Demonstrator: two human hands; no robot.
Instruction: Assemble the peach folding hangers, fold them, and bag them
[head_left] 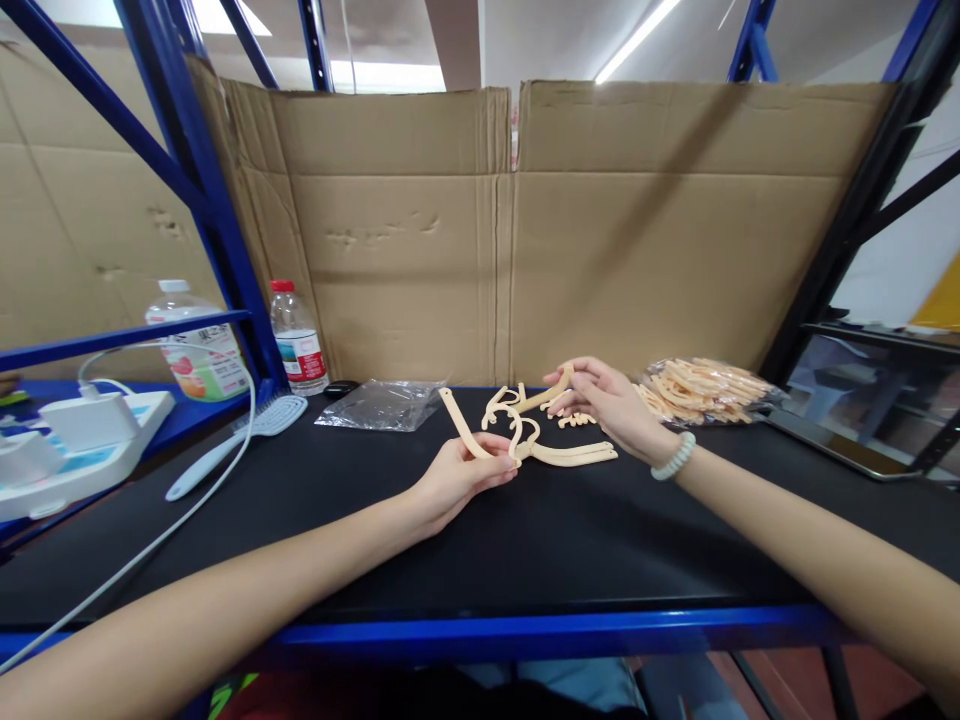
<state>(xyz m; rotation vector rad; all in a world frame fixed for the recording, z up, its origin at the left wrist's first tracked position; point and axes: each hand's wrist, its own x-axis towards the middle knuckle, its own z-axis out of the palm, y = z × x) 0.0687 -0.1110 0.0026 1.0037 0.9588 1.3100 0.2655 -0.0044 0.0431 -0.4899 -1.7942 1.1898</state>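
My left hand (469, 475) is closed on a beige plastic folding hanger (459, 418), pinched near the base of its hook. One flat arm of that hanger rises to the upper left, with a small hole at its tip. My right hand (611, 402) pinches a beige hanger arm (541, 397) between thumb and fingers, a little above the table. Another hanger (574, 455) lies just right of my left hand, its arms pointing right. Behind, more beige hooks (499, 403) and small toothed pieces (577, 420) lie on the black table, partly hidden by my right hand.
A clear bag of beige pieces (701, 390) lies at the right, beside a dark tray-like device (832, 445). At the left are a flat plastic bag (382, 404), a hairbrush (247, 435), a water bottle (298, 345) and a power strip (90, 450) with a cable. Cardboard (405, 250) walls the back.
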